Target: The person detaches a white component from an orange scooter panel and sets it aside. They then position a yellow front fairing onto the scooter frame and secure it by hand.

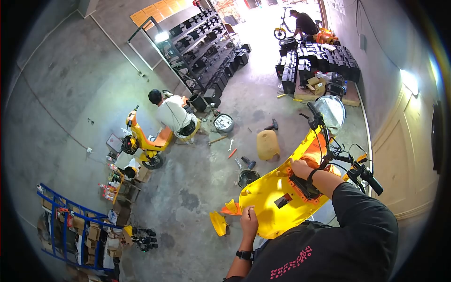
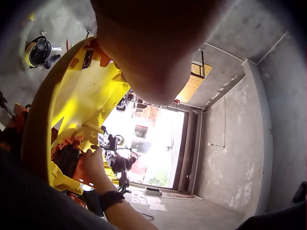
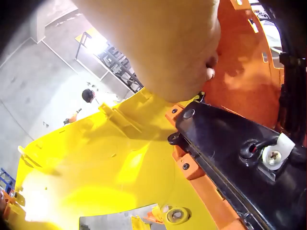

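A large yellow scooter body panel (image 1: 264, 211) lies tilted in front of the person, its hollow side up. The left hand (image 1: 249, 222) grips its near left edge, fingers curled at the rim. Further up, the right hand (image 1: 300, 169) holds the panel by its far edge, beside an orange inner panel (image 3: 244, 72). A black plate (image 3: 216, 139) with a screw and washer sits in the orange frame by the right wrist. The handlebar (image 1: 371, 181) with its cables stands just beyond the right arm. In the left wrist view the left hand is dark and mostly blocks the top.
Smaller yellow pieces (image 1: 218, 223) lie on the floor left of the panel. A beige plastic cover (image 1: 268, 144), power drill (image 1: 272, 124) and wrench (image 1: 231, 144) lie further off. Another person (image 1: 174, 113) sits by a yellow scooter (image 1: 148, 141). Black batteries (image 1: 324, 58) are stacked at the back right.
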A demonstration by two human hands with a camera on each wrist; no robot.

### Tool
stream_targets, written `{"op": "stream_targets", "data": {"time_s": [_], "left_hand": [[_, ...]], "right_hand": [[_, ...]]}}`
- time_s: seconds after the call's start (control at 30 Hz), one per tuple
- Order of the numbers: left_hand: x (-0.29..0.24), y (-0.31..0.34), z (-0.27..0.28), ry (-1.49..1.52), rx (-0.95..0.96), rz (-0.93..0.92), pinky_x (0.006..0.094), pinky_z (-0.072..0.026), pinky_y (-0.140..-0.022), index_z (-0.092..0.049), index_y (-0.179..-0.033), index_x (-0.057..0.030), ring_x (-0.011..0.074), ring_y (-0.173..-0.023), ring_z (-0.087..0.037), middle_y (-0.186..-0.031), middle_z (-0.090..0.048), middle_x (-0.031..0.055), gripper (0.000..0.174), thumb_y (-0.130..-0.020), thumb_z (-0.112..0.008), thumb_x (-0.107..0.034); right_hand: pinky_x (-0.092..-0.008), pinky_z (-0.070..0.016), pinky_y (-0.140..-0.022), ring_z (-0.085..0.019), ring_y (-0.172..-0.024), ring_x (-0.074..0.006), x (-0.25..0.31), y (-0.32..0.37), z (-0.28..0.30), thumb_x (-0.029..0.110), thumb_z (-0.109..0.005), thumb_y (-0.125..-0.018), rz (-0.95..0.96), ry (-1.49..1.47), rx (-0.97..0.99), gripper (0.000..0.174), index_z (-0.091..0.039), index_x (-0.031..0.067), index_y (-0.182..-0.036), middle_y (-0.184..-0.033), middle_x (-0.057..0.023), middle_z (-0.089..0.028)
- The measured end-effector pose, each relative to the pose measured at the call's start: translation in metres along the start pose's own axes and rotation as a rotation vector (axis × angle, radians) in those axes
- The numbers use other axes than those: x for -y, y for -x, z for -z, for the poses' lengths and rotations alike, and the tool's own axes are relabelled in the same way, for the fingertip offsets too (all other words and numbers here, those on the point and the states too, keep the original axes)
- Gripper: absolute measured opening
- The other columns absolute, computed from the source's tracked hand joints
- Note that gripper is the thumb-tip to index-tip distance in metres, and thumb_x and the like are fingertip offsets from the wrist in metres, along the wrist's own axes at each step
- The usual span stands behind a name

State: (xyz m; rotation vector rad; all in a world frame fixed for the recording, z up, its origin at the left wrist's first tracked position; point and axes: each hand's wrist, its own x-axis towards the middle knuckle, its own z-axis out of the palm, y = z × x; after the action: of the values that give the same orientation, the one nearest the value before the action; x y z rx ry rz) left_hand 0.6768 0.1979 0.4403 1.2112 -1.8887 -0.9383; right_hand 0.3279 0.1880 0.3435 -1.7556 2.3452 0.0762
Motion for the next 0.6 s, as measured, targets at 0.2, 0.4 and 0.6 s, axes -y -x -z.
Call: {"op": "stream_targets", "data": {"time_s": [0.2, 0.4, 0.6], "left_hand": [[0.002, -0.001, 0.001, -0.01, -0.008, -0.012, 0.0378, -0.05, -0.074, -0.062, -0.099, -0.0009, 0.0343, -0.086, -0.064, -0.092, -0.066, 0.0191, 0.022, -0.093, -0.048, -0.017], [0.001, 0.0, 0.001, -0.02, 0.006, -0.007, 0.0375, -0.0497, -0.075, -0.062, -0.099, -0.0007, 0.034, -0.087, -0.064, -0.093, -0.066, 0.0187, 0.022, -0.093, -0.048, -0.017], [-0.002, 0.0, 0.002, -0.001, 0.005, -0.008, 0.0374, -0.0496, -0.076, -0.062, -0.099, -0.0004, 0.0335, -0.087, -0.064, -0.094, -0.065, 0.0187, 0.022, -0.093, -0.048, -0.017]], "right_hand": [[-0.0399, -0.051, -0.082, -0.061, -0.103, -0.0337, -0.01, -0.005, -0.006, 0.01, -0.057, -0.083, 0.033, -0.075, 0.058, 0.04, -0.045, -0.0015, -0.12, -0.107, -0.0184, -0.061], [-0.0397, -0.0525, -0.078, -0.064, -0.097, -0.0321, -0.004, -0.003, 0.015, 0.011, -0.062, -0.082, -0.047, -0.009, 0.192, 0.045, -0.046, -0.0008, -0.123, -0.106, -0.0162, -0.065], [-0.0412, -0.0525, -0.078, -0.063, -0.1, -0.0329, -0.007, -0.002, 0.015, 0.007, -0.053, -0.086, -0.101, -0.1, 0.157, 0.039, -0.046, -0.0006, -0.123, -0.109, -0.0213, -0.063]]}}
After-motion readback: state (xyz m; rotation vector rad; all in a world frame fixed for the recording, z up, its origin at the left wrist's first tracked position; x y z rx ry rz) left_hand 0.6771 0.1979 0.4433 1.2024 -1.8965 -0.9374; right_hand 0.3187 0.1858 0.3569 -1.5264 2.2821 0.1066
